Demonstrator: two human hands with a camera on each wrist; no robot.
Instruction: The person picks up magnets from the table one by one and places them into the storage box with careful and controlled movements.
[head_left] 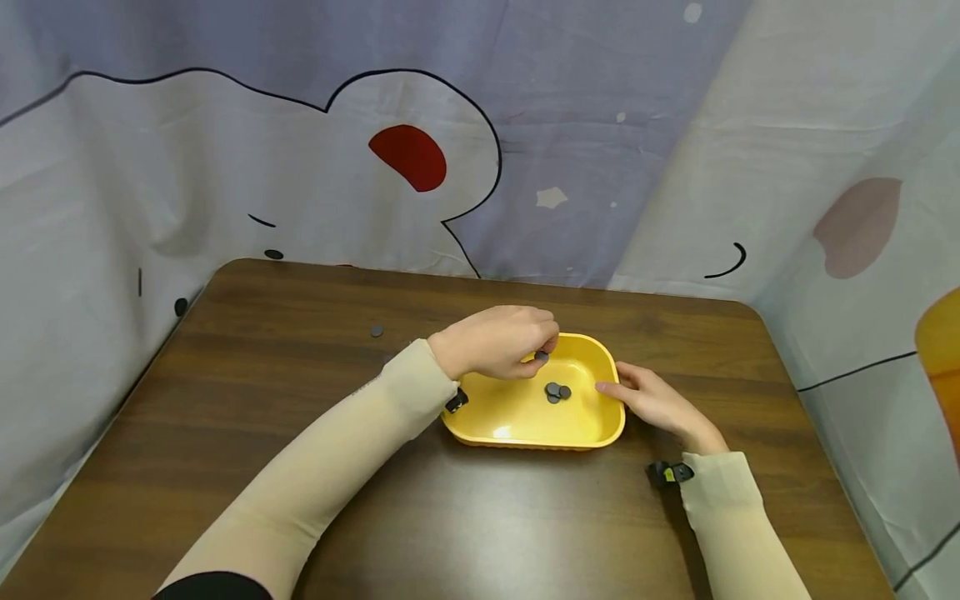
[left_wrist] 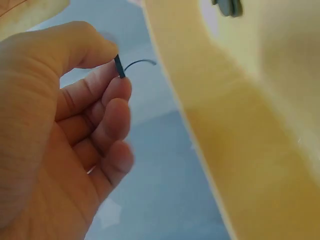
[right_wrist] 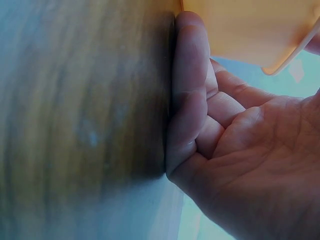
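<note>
A yellow plastic basin [head_left: 517, 421] stands on the table, and several small dark grey discs [head_left: 553, 390] lie together on its floor. Above the basin, my left hand [head_left: 498, 343] pinches another grey disc [head_left: 542, 356] between thumb and fingertips. The left wrist view shows this thin disc [left_wrist: 119, 66] edge-on, with the other fingers curled below it. My right hand [head_left: 663, 406] grips the basin's right end, thumb over the rim and fingers outside. In the right wrist view, the fingers [right_wrist: 192, 65] lie along the tabletop against the basin's wall.
A single grey disc [head_left: 377, 331] lies on the brown wooden table [head_left: 480, 517], left of the basin and behind my left forearm. A printed curtain [head_left: 555, 150] hangs behind the table's back edge and along its sides.
</note>
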